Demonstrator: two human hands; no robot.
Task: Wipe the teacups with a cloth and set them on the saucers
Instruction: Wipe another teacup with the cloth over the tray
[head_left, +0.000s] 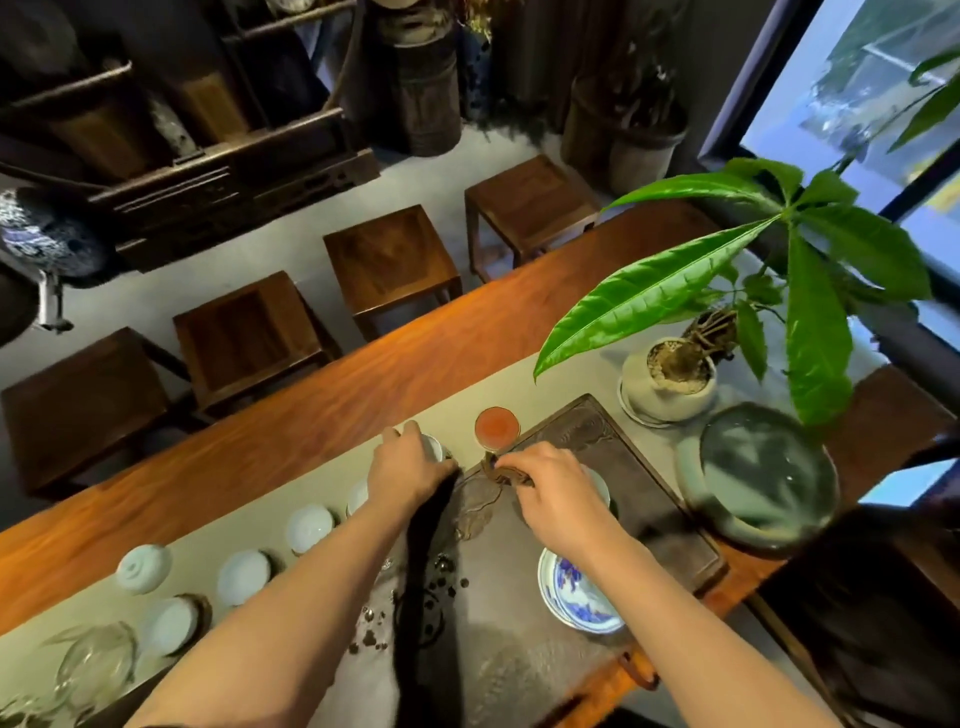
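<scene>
Apparently setting down: left hand fingers curl round a cup; right hand pinches a brown saucer, which next needs sliding beneath.

Head view, steep downward tilt, close over the table

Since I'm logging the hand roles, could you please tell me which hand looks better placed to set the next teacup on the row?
Left, probably. The left hand already grips a pale teacup at the far end of the teacup row, while the right hand is busy over the dark tea tray, pinching a small brown object.
</scene>
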